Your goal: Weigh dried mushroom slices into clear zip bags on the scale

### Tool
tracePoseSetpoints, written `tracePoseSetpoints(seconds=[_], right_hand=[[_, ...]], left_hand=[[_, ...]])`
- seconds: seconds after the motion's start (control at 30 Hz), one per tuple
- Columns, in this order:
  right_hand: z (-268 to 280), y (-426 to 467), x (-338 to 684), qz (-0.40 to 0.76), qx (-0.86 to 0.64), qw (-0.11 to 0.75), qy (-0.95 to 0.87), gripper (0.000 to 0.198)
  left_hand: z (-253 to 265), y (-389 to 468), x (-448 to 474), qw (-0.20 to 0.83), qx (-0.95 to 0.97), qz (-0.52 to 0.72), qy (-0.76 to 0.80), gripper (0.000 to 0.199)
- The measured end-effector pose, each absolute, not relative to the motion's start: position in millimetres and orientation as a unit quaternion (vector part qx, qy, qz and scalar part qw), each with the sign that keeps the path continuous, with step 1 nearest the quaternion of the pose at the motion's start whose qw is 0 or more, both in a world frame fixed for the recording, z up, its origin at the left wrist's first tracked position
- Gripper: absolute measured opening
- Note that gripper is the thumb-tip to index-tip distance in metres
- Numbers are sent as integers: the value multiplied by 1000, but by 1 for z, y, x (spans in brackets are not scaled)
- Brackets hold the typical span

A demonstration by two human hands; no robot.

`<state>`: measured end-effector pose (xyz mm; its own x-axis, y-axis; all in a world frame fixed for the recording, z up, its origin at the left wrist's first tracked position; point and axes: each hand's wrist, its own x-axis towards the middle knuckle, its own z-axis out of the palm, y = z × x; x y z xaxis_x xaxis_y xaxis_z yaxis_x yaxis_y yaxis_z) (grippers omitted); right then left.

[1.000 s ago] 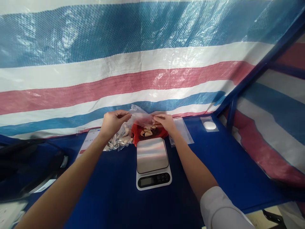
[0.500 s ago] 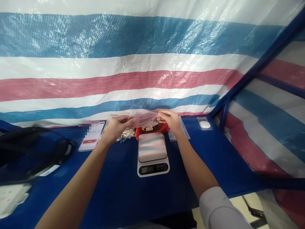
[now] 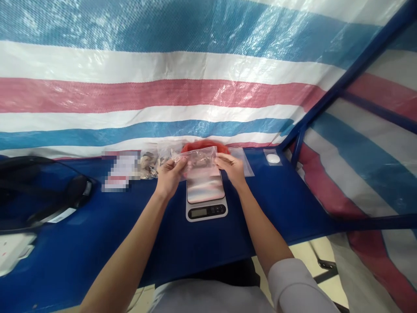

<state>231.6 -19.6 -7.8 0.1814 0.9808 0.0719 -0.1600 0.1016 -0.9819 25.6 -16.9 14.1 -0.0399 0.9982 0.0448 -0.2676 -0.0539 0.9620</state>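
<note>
Striped sheeting [image 3: 163,93], slanting blue bar [image 3: 358,64], black headset [image 3: 77,189], white power strip [image 3: 14,251]

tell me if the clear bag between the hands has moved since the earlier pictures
Yes, toward the scale: in this view, the clear bag now overlaps the scale's far end, which it left uncovered earlier.
</note>
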Motion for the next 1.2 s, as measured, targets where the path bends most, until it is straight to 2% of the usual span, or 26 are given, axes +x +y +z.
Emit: tracePoseSetpoints(seconds=[0.17, 0.3, 0.5, 0.73, 1.0, 1.2], right_hand=[[-16, -29, 230, 455, -484, 592, -457, 41], [-20, -29, 236, 438, -490, 579, -483, 40], [-25, -27, 247, 464, -467, 553, -510, 38], [-19, -30, 260, 504, -479, 517, -499, 37], [-20, -31, 259, 479, -487, 503, -530, 36], [-9, -29, 260, 473, -482, 494, -547, 37]], left_hand=[[2, -23, 26, 587, 377, 605, 385, 36], [-1, -22, 23, 579, 345, 633, 381, 40], [-7, -21, 15, 538, 383, 633, 405, 38], [-18, -17, 0, 425, 464, 603, 491, 37], [-6, -21, -4, 510, 514, 507, 468, 35], [9, -21, -9, 522, 552, 444, 474, 41]])
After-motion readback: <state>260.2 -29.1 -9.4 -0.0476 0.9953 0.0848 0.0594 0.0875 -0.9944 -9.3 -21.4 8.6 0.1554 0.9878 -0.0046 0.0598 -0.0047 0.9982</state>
